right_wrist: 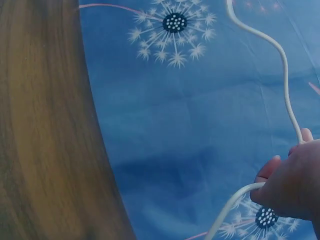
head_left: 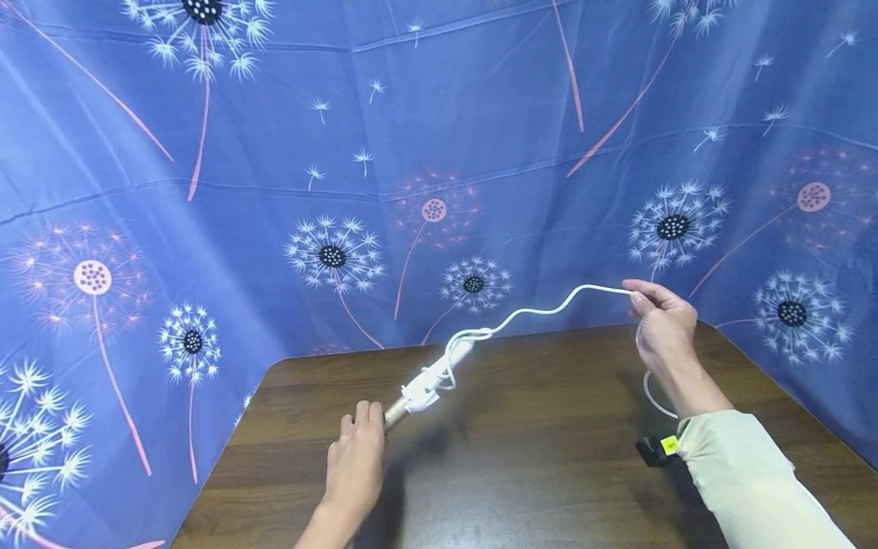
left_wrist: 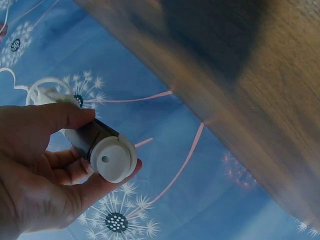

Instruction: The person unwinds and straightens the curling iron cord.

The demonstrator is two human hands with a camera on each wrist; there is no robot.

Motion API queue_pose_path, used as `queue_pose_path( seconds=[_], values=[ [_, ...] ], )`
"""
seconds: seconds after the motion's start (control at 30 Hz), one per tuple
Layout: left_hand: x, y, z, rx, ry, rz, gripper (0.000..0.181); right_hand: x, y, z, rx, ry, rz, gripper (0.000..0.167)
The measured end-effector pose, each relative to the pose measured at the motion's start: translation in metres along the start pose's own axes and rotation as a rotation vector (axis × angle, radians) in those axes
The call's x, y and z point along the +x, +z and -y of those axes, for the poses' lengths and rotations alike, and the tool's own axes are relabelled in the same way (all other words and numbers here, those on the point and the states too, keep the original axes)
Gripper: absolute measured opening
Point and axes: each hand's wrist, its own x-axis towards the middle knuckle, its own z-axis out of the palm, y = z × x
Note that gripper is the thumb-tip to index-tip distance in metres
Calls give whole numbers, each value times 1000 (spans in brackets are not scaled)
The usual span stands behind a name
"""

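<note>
My left hand [head_left: 355, 461] grips the barrel end of a curling iron [head_left: 421, 387] above the table. The iron has a white handle and a gold-toned barrel, and it tilts up to the right. In the left wrist view, its round white end cap [left_wrist: 114, 160] pokes out between the thumb and fingers. A white cord [head_left: 542, 311] loops around the handle and runs right to my right hand [head_left: 664, 328], which pinches it between thumb and fingers. Past that hand the cord hangs down in a curve, partly hidden behind the wrist. The cord's far end is not visible.
A brown wooden table [head_left: 521, 473] lies below both hands. Blue cloth [head_left: 521, 191] with dandelion prints hangs behind it and along its sides. A small black device [head_left: 652, 452] with a yellow label sits at the right wrist by the pale sleeve [head_left: 748, 465].
</note>
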Motion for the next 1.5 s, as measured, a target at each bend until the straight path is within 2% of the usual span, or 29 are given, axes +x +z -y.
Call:
queue_pose_path(
  seconds=[0.27,0.4,0.63,0.73,0.87,1.0,1.07,1.23,1.5],
  values=[
    [0,-3,4,-67,-74,-69,40,6,-17,-4,-28,106,-76,31],
    [0,-3,4,-113,-51,-101,41,8,-22,-6,-60,132,-93,32],
    [3,-3,10,-168,155,-100,47,13,-26,-9,-64,155,-155,32],
    [5,-3,13,-177,252,-133,51,16,-26,-9,-22,153,-179,31],
    [6,-4,15,-147,365,-156,54,21,-24,-4,36,142,-205,29],
    [6,-3,16,-98,435,-139,53,25,-20,3,93,115,-249,25],
    [5,-2,18,-68,445,-127,51,27,-18,7,114,82,-280,24],
    [3,-1,22,-7,418,-69,48,32,-16,23,175,4,-354,23],
    [3,-2,29,38,350,-68,51,33,-14,48,273,-90,-373,20]
  ],
)
